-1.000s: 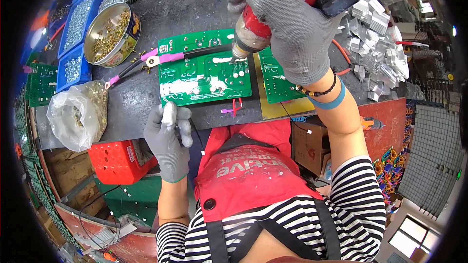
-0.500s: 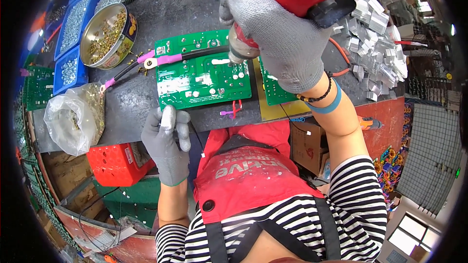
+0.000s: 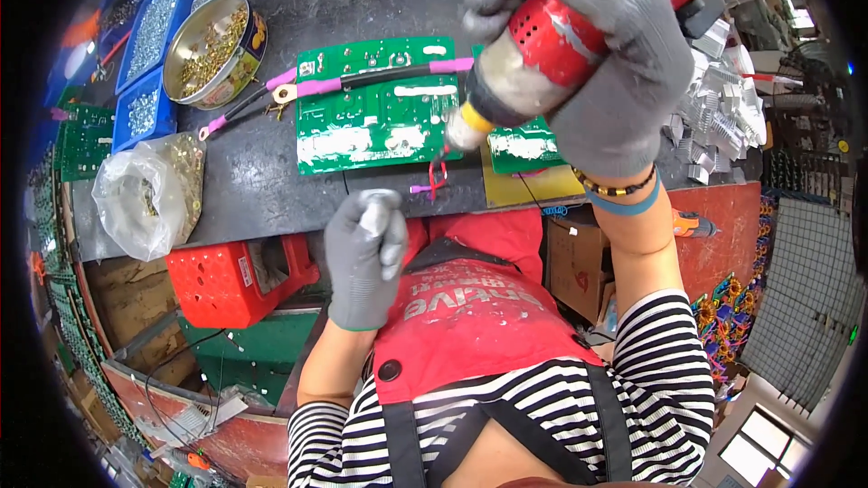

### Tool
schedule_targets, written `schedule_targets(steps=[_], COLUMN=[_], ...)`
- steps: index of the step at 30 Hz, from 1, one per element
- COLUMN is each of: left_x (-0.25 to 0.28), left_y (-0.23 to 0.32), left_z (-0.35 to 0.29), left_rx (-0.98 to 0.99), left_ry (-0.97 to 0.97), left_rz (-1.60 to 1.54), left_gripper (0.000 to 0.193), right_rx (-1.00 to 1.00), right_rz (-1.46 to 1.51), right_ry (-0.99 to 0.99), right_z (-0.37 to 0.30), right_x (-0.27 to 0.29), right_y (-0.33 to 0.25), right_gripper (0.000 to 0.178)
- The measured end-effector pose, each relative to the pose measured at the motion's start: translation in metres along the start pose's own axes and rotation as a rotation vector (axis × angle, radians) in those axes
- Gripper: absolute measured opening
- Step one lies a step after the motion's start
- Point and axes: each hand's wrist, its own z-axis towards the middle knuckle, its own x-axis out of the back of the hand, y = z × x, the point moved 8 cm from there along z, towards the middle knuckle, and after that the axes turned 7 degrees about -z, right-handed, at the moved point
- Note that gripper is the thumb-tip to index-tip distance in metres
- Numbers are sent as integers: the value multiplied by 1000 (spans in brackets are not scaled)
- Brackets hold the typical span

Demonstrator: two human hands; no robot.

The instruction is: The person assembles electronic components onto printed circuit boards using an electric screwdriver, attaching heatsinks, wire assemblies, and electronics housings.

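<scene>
My right hand (image 3: 624, 54), in a grey glove, is wrapped round a red power drill (image 3: 551, 45) with a pale, worn nose. The drill's tip points down at the right edge of a green circuit board (image 3: 362, 131); whether it touches cannot be made out. A black cable (image 3: 384, 75) with pink sleeves lies across the board, a ring terminal (image 3: 285, 93) near its left end. My left hand (image 3: 366, 244), also gloved, is before the table's front edge with its fingers curled in; whatever they may hold is hidden. Its thumb tip is whitish.
A second green board (image 3: 524, 146) lies on a yellow sheet (image 3: 533, 188) under my right wrist. At left are a round tin of brass screws (image 3: 206, 72), blue bins (image 3: 145, 117) and a plastic bag (image 3: 140, 199). Metal heat sinks (image 3: 714, 117) are heaped at right.
The drill has moved right and toward me, from the cable to the board's right edge, and tilted. My left hand has moved right, away from the board's lower left corner, its fingers now curled closer.
</scene>
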Motion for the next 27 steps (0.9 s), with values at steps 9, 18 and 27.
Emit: schedule_targets(steps=[9, 18, 27], left_x=[-47, -60, -66], left_y=[-31, -45, -39], left_z=[-13, -23, -21], left_rx=[173, 171, 53], left_ry=[-184, -139, -168], left_rz=[-81, -173, 15], left_gripper=[36, 43, 49], right_rx=[582, 943, 731], right_rz=[-334, -395, -545], right_ry=[-759, -737, -588], right_z=[-50, -77, -72], right_x=[-5, 3, 7], right_y=[-17, -41, -41], right_gripper=[35, 30, 22])
